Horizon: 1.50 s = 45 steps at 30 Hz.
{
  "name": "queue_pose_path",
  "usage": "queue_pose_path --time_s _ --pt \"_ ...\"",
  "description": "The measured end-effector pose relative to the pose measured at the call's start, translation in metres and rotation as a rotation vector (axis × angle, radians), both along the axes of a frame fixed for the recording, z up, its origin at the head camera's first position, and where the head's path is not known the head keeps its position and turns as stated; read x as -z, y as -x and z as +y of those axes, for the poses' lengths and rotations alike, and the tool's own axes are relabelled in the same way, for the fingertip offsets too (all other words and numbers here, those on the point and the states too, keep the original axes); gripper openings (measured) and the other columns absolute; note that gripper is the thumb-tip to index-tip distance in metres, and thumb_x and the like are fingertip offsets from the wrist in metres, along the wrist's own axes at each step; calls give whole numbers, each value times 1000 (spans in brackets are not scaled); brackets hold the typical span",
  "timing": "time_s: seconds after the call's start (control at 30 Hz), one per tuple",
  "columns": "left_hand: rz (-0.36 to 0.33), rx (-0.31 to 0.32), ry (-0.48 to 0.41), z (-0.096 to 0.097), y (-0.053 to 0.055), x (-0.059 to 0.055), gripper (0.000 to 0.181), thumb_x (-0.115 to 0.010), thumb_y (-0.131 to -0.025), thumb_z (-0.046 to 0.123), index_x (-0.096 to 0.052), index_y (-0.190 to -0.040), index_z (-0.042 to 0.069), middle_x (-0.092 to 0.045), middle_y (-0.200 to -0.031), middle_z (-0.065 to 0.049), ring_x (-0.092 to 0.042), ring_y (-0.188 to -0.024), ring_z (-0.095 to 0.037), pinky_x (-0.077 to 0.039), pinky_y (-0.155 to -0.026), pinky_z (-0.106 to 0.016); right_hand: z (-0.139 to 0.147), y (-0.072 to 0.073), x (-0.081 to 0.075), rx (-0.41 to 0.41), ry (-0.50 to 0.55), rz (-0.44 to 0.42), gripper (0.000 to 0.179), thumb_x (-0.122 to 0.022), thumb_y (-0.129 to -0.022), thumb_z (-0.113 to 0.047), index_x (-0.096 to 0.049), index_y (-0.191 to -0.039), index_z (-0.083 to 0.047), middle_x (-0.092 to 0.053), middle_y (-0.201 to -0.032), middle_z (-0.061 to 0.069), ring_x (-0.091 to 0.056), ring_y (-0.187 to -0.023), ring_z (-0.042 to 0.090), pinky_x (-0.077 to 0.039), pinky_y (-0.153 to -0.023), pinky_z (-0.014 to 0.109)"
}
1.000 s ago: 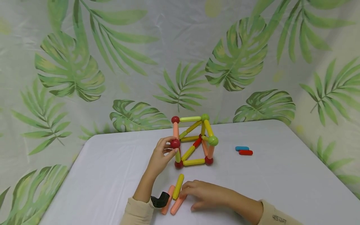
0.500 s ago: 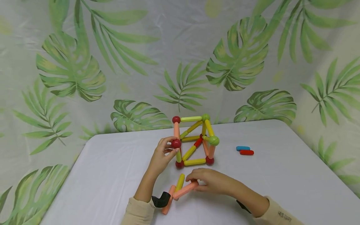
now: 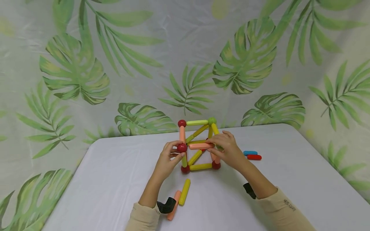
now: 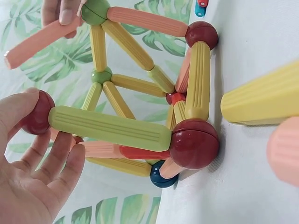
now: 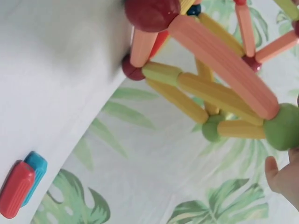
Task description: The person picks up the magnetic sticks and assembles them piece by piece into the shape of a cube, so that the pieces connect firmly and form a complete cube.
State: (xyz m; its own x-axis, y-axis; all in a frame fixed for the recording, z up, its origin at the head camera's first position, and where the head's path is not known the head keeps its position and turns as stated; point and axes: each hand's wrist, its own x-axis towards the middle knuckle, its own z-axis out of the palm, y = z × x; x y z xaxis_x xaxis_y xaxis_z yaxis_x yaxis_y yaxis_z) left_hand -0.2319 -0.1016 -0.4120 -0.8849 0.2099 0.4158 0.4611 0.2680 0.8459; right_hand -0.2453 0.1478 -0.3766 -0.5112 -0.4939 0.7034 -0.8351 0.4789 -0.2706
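Observation:
My left hand (image 3: 168,159) pinches the dark red ball (image 3: 182,148) at the upper front left corner of a cube-like frame of sticks and balls. A light green stick (image 4: 110,128) runs from that ball down to a lower red ball (image 4: 194,143). In my right hand (image 3: 228,150) is a salmon-pink stick (image 3: 200,146), held nearly level, its free end just right of the pinched ball. The right hand covers much of the green ball (image 5: 285,127) at the upper front right corner; in the left wrist view its fingers are beside that ball.
A loose yellow stick (image 3: 184,192) and a salmon-pink stick (image 3: 174,205) lie in front of the frame, near my left wrist. Short blue (image 3: 250,153) and red (image 3: 254,157) sticks lie to the right on the white table (image 3: 115,179). A leaf-patterned cloth (image 3: 185,48) hangs behind.
My right hand has picked up a salmon-pink stick from the table and brought it up and forward to the frame, turning it level. My left hand has stayed on the red ball.

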Motion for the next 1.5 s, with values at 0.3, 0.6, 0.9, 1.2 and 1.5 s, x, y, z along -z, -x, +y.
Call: queue_pose_path --time_s 0.3,0.6,0.9,1.2,1.5 --pt "-8 -15 8 4 -12 -17 38 -63 -83 6 -50 -120 7 -48 -111 -11 -55 -94 -25 -46 -82 -38 8 2 7 35 2 -187 32 -72 -73 -1 -64 -104 -5 -60 -99 2 -50 -94 18 -46 -79 37" --pt "15 -20 12 3 -2 -2 40 -65 -83 13 -51 -120 15 -48 -111 -5 -56 -93 -19 -47 -81 -31 -2 2 10 47 -3 -195 28 -70 -76 -2 -63 -103 -3 -53 -97 3 -47 -88 15 -47 -72 30" --pt "26 -31 25 4 -2 0 38 -65 -83 13 -52 -119 18 -48 -110 -2 -55 -92 -16 -47 -80 -29 -9 -5 10 84 11 -196 27 -69 -77 -4 -62 -103 -4 -53 -98 3 -47 -92 17 -47 -75 30" --pt "8 -26 37 3 -4 -3 39 -65 -83 12 -52 -119 18 -48 -112 -1 -55 -93 -16 -47 -81 -31 -11 -13 8 115 -1 -200 28 -70 -77 -5 -62 -104 -4 -53 -98 3 -47 -93 17 -48 -76 30" --pt "-6 -46 91 -4 -13 -14 58 -67 -82 16 -38 -132 14 -43 -114 -9 -53 -95 -25 -46 -81 -39 20 -15 3 76 52 -158 44 -73 -74 -6 -56 -115 -8 -51 -114 4 -46 -106 18 -43 -87 32"
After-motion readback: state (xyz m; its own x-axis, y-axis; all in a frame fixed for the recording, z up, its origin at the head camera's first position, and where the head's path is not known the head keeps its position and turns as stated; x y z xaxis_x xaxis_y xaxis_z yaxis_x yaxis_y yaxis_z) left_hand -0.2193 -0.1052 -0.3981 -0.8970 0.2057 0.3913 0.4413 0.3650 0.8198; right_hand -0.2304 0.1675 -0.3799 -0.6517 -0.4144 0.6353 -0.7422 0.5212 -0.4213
